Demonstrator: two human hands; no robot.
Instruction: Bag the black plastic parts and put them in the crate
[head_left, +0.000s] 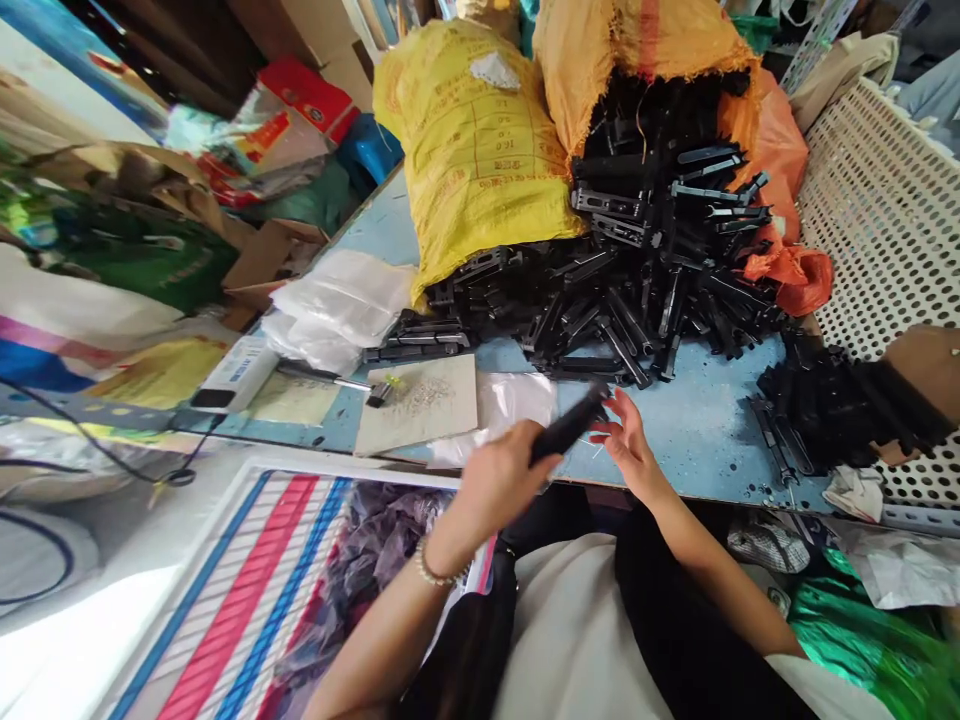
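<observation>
My left hand (504,472), with a beaded bracelet at the wrist, is closed around one end of a long black plastic part (568,428). The part is slanted up to the right and slightly blurred. Close by its far end is my right hand (632,447), fingers apart and curled a little; whether a fingertip touches the part I cannot tell. Beyond both hands lies a large heap of similar black parts (592,310) on the blue table (682,420). Left of them, a pale board (420,425) carries many tiny pieces, with a dark-tipped tool (381,392) at its edge.
A yellow woven sack (487,150) and an orange sack (577,60) stand behind the heap. More black parts (840,410) lie by a perforated cream basket (892,210) on the right. Clear plastic bags (345,300) and a white box-shaped device (237,374) are at left. A striped bag (232,590) sits below.
</observation>
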